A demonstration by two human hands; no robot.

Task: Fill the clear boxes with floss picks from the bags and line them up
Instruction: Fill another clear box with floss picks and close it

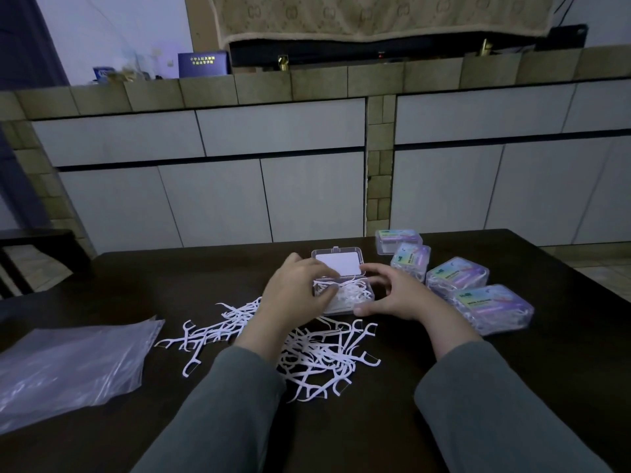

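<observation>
Sleeves [218, 411] of grey cloth are seen nearest, one on each forearm, reaching forward over a dark table [512, 387]. Between and beneath the forearms a loose heap of white floss picks [317, 356] is spread on the table, running from under the left wrist across toward the right wrist. Off to the outer side of the left arm, a flat stack of clear plastic bags [71, 363] is laid, well apart from the hand. Just beyond the heap, an open clear box [351, 297] is placed between the two hands, partly filled with picks, its lid [338, 264] stood up at the far edge. The left hand [297, 291] is held over the near left part of the box, fingers curled down into the picks; whether any are pinched cannot be told. The right hand [392, 291] is held spread wide just beside the right end of the box, thumb near its front corner, fingers arched and loose, nothing held. Beyond and outside the right hand, four closed, filled boxes [457, 274] with coloured labels are lined in a slanting row. Farther off, pale cupboard doors [273, 199] under a tiled ledge are seen.
</observation>
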